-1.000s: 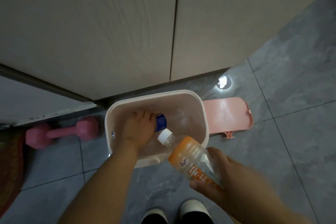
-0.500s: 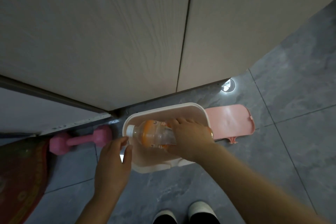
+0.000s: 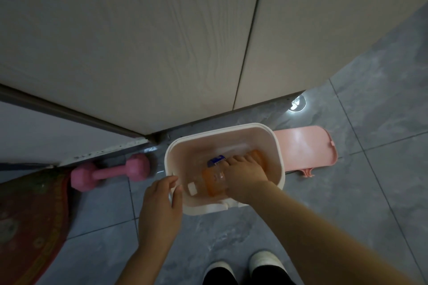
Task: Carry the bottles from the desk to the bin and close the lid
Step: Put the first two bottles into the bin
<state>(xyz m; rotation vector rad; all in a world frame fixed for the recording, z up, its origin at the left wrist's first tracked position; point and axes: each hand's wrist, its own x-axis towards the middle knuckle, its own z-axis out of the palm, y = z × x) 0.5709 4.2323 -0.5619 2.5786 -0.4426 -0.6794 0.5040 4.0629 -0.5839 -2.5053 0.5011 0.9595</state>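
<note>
Right hand [image 3: 246, 174] holds orange bottle [image 3: 212, 180] inside the bin [image 3: 276, 146].

I see a grey tiled floor [image 3: 382, 146] in dim light. Pale wood-grain cabinet doors [image 3: 162, 41] rise beyond the hands. A pink dumbbell [image 3: 108, 174] lies left of them, a red patterned mat [image 3: 30, 222] farther left, and a shiny round floor fitting [image 3: 296, 104] beyond, to the right.
</note>
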